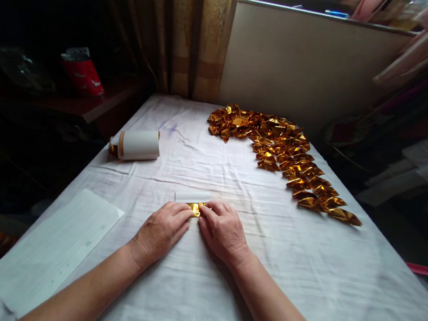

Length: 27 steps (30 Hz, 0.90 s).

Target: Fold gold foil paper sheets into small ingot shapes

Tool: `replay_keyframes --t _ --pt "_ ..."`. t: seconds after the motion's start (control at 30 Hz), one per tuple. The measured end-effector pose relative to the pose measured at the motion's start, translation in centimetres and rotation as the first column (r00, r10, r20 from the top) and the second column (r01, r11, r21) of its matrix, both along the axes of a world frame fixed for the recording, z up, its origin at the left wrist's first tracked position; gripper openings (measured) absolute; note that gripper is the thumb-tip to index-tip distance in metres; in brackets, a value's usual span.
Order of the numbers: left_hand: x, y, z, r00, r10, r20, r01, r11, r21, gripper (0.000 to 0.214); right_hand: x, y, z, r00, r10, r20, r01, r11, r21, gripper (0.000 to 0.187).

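My left hand [162, 230] and my right hand [223, 230] rest side by side on the white cloth, fingertips meeting over a small piece of gold foil paper [195, 207]. Both hands pinch it with curled fingers; its white underside [192, 196] sticks out just beyond the fingers. A long pile of folded gold foil pieces [284, 157] curves from the far middle of the table toward the right edge. A roll of gold-and-white paper [136, 145] lies at the left.
The table is covered by a wrinkled white cloth [220, 283]. A lined white sheet [52, 247] lies at the near left corner. A dark side shelf with a red packet [83, 74] stands left; a curtain [180, 28] and wall are behind.
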<state>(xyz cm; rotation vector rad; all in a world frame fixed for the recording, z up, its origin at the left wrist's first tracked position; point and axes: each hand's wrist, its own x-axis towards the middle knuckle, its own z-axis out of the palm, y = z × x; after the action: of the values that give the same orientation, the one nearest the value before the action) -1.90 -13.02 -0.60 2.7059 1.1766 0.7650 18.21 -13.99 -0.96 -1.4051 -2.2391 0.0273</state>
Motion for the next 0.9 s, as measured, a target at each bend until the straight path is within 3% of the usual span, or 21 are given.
replay_keyframes --t 0.1,0.27,0.63,0.9 --pt "-2.0 1.1 0.4 0.996 0.045 -0.071 -0.043 0.998 0.037 0.020 0.0 -0.3 0.2 1.000 -0.015 0.015 0.016 0.999 -0.043 0.029" --pt "-4.1 2.8 1.0 0.973 -0.047 -0.228 0.063 0.996 0.065 0.019 0.0 0.0 0.2 0.999 -0.032 0.031 0.035 0.996 -0.088 0.034" --pt "-1.7 4.0 1.9 0.887 -0.045 -0.460 0.197 0.937 0.289 0.015 0.2 3.0 0.4 0.997 -0.062 0.038 0.066 0.990 -0.123 0.030" --pt "-0.7 4.1 1.6 0.896 -0.001 -0.443 0.182 0.913 0.366 0.017 -0.2 3.2 0.2 0.995 -0.081 0.051 0.084 0.995 -0.060 0.037"
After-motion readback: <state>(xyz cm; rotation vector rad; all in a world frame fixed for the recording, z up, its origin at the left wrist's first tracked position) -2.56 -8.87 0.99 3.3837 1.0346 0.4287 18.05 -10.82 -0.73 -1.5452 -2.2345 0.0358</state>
